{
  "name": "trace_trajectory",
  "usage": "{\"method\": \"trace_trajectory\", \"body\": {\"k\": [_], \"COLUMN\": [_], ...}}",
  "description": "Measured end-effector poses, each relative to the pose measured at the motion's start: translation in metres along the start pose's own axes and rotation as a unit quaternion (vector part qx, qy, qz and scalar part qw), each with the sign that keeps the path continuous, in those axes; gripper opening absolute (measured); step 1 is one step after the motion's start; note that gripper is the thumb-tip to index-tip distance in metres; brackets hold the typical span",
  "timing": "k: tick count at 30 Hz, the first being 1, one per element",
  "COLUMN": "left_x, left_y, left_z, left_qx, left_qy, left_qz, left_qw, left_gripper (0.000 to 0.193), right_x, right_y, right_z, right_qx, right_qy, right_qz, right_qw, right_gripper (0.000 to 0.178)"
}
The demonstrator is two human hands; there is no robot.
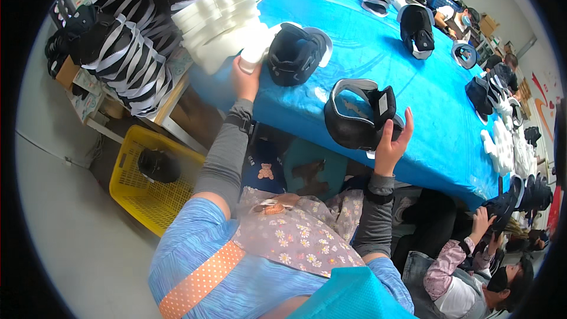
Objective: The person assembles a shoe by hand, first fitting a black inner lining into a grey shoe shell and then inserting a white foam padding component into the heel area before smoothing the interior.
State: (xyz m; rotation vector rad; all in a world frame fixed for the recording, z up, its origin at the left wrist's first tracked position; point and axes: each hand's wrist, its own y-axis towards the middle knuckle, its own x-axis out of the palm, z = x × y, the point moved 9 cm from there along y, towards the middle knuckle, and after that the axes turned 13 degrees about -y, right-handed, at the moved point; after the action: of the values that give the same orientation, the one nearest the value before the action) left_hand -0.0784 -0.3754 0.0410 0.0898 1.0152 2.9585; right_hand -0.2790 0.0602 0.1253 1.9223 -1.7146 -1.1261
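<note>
My left hand (245, 82) is closed around the end of a smooth white curved piece (253, 57), beside a stack of similar white pieces (215, 15). A black padded ring-shaped piece (348, 132) with a grey lining and a small white label is near the table's front edge. At its right side is my right hand (393, 145), fingers stretched out and apart, the thumb close against the black padding. Just right of my left hand sits another black padded piece (289, 59) with a white curved part behind it.
A blue-covered table (437, 124) spreads ahead, with another black padded piece (417, 29) farther back. Black pieces with white straps (127, 62) are piled at left. Below stands a yellow basket (131, 177) holding a black item. A co-worker (466, 277) handles black items at lower right.
</note>
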Motion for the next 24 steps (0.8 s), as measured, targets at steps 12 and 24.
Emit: {"method": "trace_trajectory", "body": {"k": [12,24], "left_x": [0.024,0.043], "left_y": [-0.005,0.035], "left_z": [0.042,0.038], "left_qx": [0.174,0.038], "left_qy": [0.207,0.181], "left_qz": [-0.111,-0.248], "left_qw": [0.956,0.951], "left_gripper": [0.054,0.058], "right_x": [-0.010,-0.029], "right_y": [-0.010,-0.027], "right_z": [-0.042,-0.019], "right_qx": [-0.079,-0.013], "right_qy": [-0.047,-0.037], "right_qz": [0.049,0.034], "right_qw": [0.995,0.999], "right_gripper": [0.016,0.012]}}
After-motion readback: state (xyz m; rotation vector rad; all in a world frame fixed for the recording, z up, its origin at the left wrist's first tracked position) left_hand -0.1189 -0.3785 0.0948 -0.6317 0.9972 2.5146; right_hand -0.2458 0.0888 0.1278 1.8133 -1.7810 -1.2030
